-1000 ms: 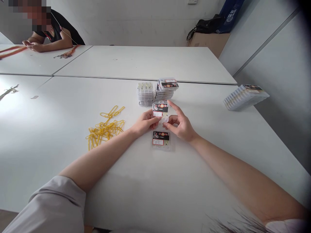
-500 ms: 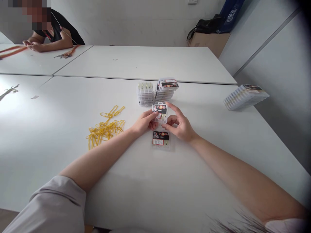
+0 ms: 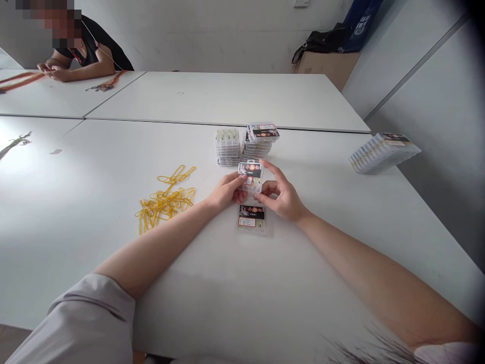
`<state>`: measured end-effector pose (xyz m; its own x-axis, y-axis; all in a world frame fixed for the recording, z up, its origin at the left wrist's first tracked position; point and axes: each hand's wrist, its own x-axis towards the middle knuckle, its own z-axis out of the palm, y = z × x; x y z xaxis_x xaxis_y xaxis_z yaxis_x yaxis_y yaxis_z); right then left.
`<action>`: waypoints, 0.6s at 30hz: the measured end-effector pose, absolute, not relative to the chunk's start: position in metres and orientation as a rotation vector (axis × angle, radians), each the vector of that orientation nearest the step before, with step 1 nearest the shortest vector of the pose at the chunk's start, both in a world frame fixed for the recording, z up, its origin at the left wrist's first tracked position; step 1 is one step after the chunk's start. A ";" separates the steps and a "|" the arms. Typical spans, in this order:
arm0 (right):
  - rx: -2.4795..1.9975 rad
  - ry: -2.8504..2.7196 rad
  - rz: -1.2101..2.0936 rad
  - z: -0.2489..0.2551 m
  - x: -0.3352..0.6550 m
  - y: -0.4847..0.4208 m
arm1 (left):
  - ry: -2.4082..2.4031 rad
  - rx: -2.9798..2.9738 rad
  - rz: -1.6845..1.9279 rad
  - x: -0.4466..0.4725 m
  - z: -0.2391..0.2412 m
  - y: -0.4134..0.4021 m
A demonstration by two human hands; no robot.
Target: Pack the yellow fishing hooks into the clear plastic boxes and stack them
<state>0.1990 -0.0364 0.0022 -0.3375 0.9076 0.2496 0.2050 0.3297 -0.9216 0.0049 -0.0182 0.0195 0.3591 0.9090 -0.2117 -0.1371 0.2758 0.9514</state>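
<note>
My left hand grips a small clear plastic case by its left side, thumb lying across the black printed label. My right hand spans the case's right edge, with the index finger at the top corner and the thumb by the bottom corner. Just below, a second clear case with the same label lies flat on the white table. Beyond my hands stand two stacks of such cases, a left stack and a right stack with its top case askew.
Tangled yellow bands lie left of my left forearm. A leaning row of cases stands near the right table edge. Across the table, at far left, a person rests their arms beside orange strands.
The view has shifted very slightly. Both hands keep the same hold on the case, and nothing else has visibly moved.
</note>
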 end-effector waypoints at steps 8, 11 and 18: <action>-1.001 -1.749 1.059 0.002 0.198 -0.036 | 0.953 1.046 0.879 0.004 0.016 -0.015; -1.004 -1.744 1.079 0.003 0.199 -0.037 | 0.985 1.037 0.895 0.003 0.013 -0.013; -0.989 -1.752 1.143 0.005 0.200 -0.037 | 0.979 1.031 0.922 0.001 0.015 -0.012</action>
<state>0.2004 -0.0374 0.0052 -0.3702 0.9063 0.2038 0.1785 0.2847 -0.9419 0.0011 -0.0125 0.0153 0.2923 0.9348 -0.2017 -0.1447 0.2518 0.9569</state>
